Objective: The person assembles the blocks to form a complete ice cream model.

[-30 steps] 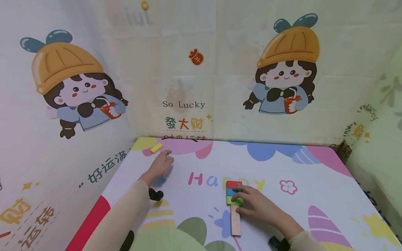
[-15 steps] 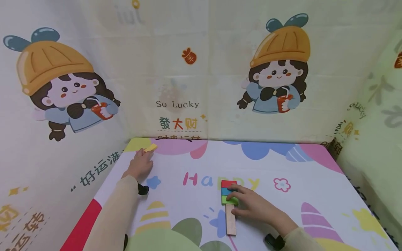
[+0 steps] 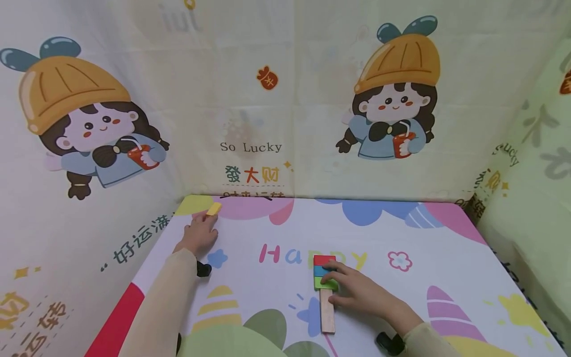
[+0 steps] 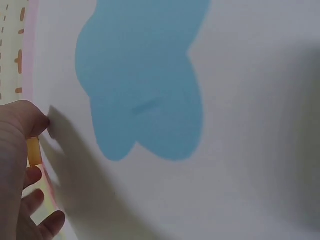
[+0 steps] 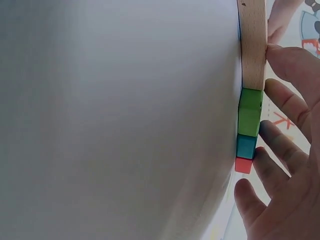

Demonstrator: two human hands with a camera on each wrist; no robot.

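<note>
At the table's far left corner my left hand [image 3: 198, 236] pinches a small yellow block [image 3: 214, 208]. The left wrist view shows that block between the thumb and a finger, with the other fingers spread below. My right hand [image 3: 363, 295] rests lightly along a row of flat blocks, fingertips on their right side. From far to near the row runs red block [image 3: 324, 260], blue block [image 3: 319, 271], green block [image 3: 324, 283], then a long plain wooden block [image 3: 327, 312]. The right-hand fingers partly cover the blue and green blocks.
A white table [image 3: 276, 233] with colourful printed shapes and the word "Happy" lies under everything. Its far edge meets a printed cloth backdrop [image 3: 312, 114], and cloth also hangs at both sides. Each wrist wears a black strap.
My left hand has moved left to the yellow block and taken hold of it, and the block has turned slightly. The right hand has stayed on the row.
</note>
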